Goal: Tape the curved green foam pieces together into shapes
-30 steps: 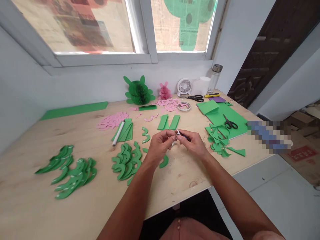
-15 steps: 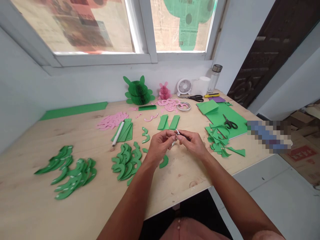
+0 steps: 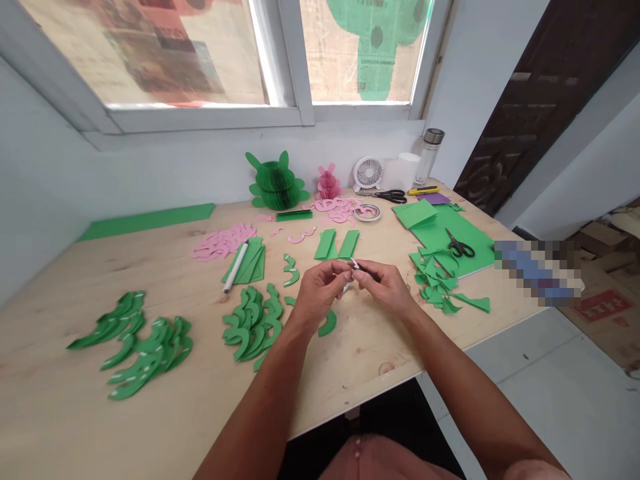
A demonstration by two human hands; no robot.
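Over the front middle of the table, my left hand (image 3: 323, 287) and my right hand (image 3: 390, 287) meet with fingertips pinched together. Between them is a small white strip (image 3: 347, 287), mostly covered by the fingers. A slim black object (image 3: 369, 274) with a whitish tip lies in my right hand; its kind is hidden. A curved green paper piece (image 3: 328, 324) rests on the table beneath my left hand. Just beyond the hands lie two folded green paper rectangles (image 3: 326, 245). A wavy green cutout (image 3: 291, 270) with white strips is left of them.
Stacked wavy green cutouts (image 3: 253, 323) lie left of my forearm, with more (image 3: 155, 357) farther left. Green scraps (image 3: 435, 280) and black scissors (image 3: 460, 247) are on the right. A white marker (image 3: 237, 267), pink cutouts (image 3: 225, 241), tape roll (image 3: 367, 213) and fan (image 3: 369, 173) stand farther back.
Both hands stay pinched together in almost the same place. The view shifts very slightly; nothing on the table has visibly moved.
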